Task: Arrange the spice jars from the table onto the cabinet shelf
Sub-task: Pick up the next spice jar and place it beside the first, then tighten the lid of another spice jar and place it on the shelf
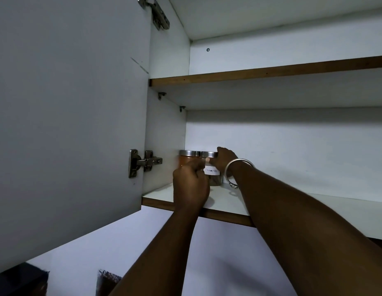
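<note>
Left hand (191, 184): fingers curled on the left front of the labelled jar (211, 171), seemingly holding it. Right hand (226, 159), bangle (241, 160) on the wrist, wraps the jar's metal lid and right side. Jar stands on the lower shelf (292, 201), touching the orange jar (185, 160) in the left back corner. Likely glass: rigid, smooth, breakable, moderately heavy; best gripped round the body, not by the lid alone. Obstacles: orange jar, side wall, open door (68, 124), hinge (146, 162). Upper shelf (271, 71) above.
</note>
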Motion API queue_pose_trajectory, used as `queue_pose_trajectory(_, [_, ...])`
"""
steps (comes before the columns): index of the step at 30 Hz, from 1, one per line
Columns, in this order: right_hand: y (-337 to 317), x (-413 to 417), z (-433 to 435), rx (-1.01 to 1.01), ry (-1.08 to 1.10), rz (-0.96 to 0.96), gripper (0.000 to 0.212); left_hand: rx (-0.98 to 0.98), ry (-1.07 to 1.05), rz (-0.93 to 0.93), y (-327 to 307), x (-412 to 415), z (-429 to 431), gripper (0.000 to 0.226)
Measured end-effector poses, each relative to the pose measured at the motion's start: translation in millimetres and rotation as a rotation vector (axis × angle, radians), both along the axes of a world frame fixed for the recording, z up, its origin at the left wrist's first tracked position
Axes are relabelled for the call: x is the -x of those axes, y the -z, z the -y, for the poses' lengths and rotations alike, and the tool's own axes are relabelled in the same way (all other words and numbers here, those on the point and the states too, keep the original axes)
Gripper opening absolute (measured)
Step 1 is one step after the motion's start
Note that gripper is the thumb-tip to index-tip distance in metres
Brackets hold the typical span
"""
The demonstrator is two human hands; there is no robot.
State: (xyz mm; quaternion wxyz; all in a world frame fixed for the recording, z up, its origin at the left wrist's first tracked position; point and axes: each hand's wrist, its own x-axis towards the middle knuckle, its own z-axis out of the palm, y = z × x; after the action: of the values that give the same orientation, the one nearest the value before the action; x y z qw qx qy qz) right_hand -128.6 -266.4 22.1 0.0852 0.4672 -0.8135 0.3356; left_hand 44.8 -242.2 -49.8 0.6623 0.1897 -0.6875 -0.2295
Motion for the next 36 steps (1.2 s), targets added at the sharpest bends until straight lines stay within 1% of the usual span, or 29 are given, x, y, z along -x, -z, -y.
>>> queue_pose_trajectory(2, [4, -11, -4, 0.119, -0.069, 0.272, 0.111, 0.010, 0.005, 0.028, -2, 0, 0, 0.040])
queue_pose_trajectory(3, [4, -16, -5, 0.152, -0.049, 0.347, 0.119, 0.021, 0.002, 0.052, -2, 0, 0, 0.039])
queue_pose_trajectory(4, [4, -22, -8, 0.137, -0.010, 0.382, 0.116, 0.040, -0.004, 0.070, -2, 1, 0, 0.039])
queue_pose_trajectory(5, [5, -25, -13, 0.088, 0.028, 0.405, 0.109, 0.057, -0.009, 0.086, -3, 1, 0, 0.040])
queue_pose_trajectory(6, [8, -28, -22, 0.037, 0.003, 0.456, 0.101, 0.068, -0.012, 0.102, -2, 2, -1, 0.041])
queue_pose_trajectory(7, [9, -34, -33, 0.031, -0.064, 0.581, 0.091, 0.072, -0.016, 0.122, -2, 3, -4, 0.042])
queue_pose_trajectory(8, [10, -39, -44, 0.064, -0.138, 0.727, 0.082, 0.083, -0.024, 0.141, -2, 2, -5, 0.042])
queue_pose_trajectory(9, [14, -43, -61, 0.098, -0.195, 0.829, 0.077, 0.091, -0.018, 0.159, -3, 1, -8, 0.041])
queue_pose_trajectory(11, [21, -53, -97, 0.111, -0.284, 0.951, 0.069, 0.082, 0.039, 0.188, -4, -3, -18, 0.037])
queue_pose_trajectory(13, [22, -65, -127, 0.127, -0.388, 0.999, 0.070, 0.066, 0.108, 0.208, -6, -6, -28, 0.034])
queue_pose_trajectory(14, [24, -74, -148, 0.144, -0.432, 1.034, 0.068, 0.021, 0.188, 0.201, -5, -7, -43, 0.033])
queue_pose_trajectory(16, [27, -91, -177, 0.175, -0.500, 1.027, 0.066, -0.071, 0.372, 0.148, -1, -7, -73, 0.030])
queue_pose_trajectory(18, [35, -105, -206, 0.225, -0.505, 1.008, 0.069, -0.179, 0.552, 0.104, 9, -9, -117, 0.028])
queue_pose_trajectory(20, [55, -121, -236, 0.323, -0.457, 0.889, 0.063, -0.291, 0.671, 0.052, 25, -17, -164, 0.027])
queue_pose_trajectory(22, [87, -138, -269, 0.421, -0.379, 0.774, 0.053, -0.383, 0.767, -0.053, 51, -25, -202, 0.028])
queue_pose_trajectory(24, [129, -152, -301, 0.506, -0.320, 0.714, 0.057, -0.434, 0.852, -0.165, 82, -36, -235, 0.031])
queue_pose_trajectory(25, [152, -157, -317, 0.515, -0.273, 0.683, 0.061, -0.440, 0.861, -0.163, 101, -39, -250, 0.032])
queue_pose_trajectory(27, [210, -161, -350, 0.473, -0.154, 0.634, 0.062, -0.467, 0.852, -0.063, 155, -43, -284, 0.034])
queue_pose_trajectory(30, [306, -158, -396, 0.366, -0.018, 0.643, 0.050, -0.582, 0.868, 0.110, 246, -48, -319, 0.039])
queue_pose_trajectory(33, [394, -157, -441, 0.113, 0.043, 0.704, 0.038, -0.630, 0.873, 0.349, 338, -58, -344, 0.045])
queue_pose_trajectory(36, [465, -159, -480, -0.139, 0.077, 0.783, 0.038, -0.584, 0.913, 0.676, 419, -72, -357, 0.044])
